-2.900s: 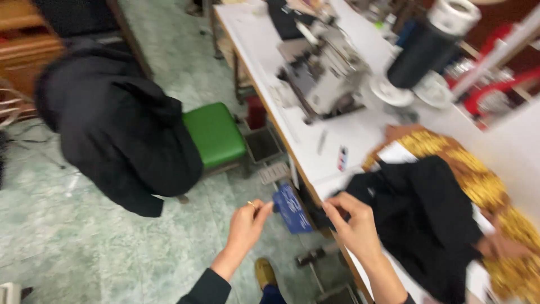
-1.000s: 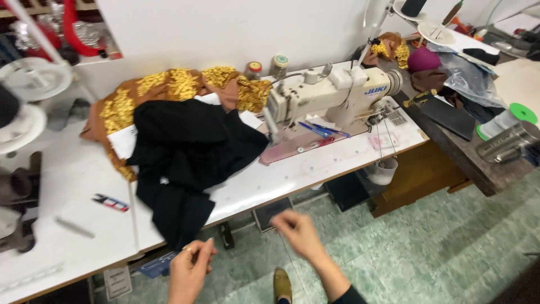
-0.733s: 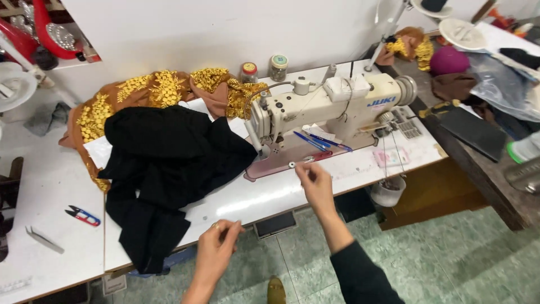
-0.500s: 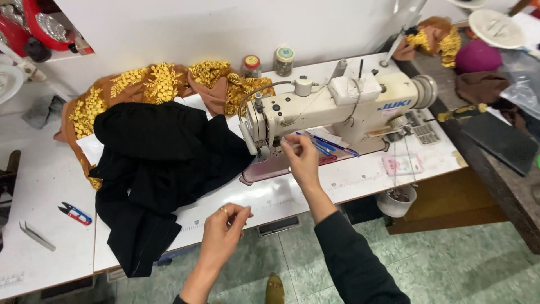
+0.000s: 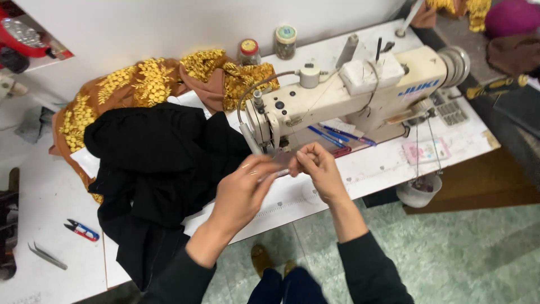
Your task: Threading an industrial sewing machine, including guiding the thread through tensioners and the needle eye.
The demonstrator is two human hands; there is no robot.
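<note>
Two hands together just in front of sewing machine (image 5: 349,95), over near edge of white counter (image 5: 337,180). Left hand (image 5: 242,194) and right hand (image 5: 318,169) both pinched on one small slim silvery piece (image 5: 275,174) held between them; too small and blurred to tell what kind. Fingertips of both almost touching, right below needle end of machine. Dark sleeves on both arms. Black garment (image 5: 152,169) heaped on counter left of machine, draping over near edge, just beside left hand. Brown fabric with gold embroidery (image 5: 140,84) behind and under black garment, toward far edge by wall. Two small jars (image 5: 267,46) at far edge behind machine. Blue pens (image 5: 337,135) on machine bed, behind right hand. Thread snips with red and blue handles (image 5: 81,229) at left part of counter, well apart from hands; tweezers (image 5: 48,256) near them, closer to near-left corner. Small pink card (image 5: 426,151) at right of machine. Small bowl (image 5: 419,191) hanging on strings below right near edge. Green tiled floor (image 5: 467,253) below.
</note>
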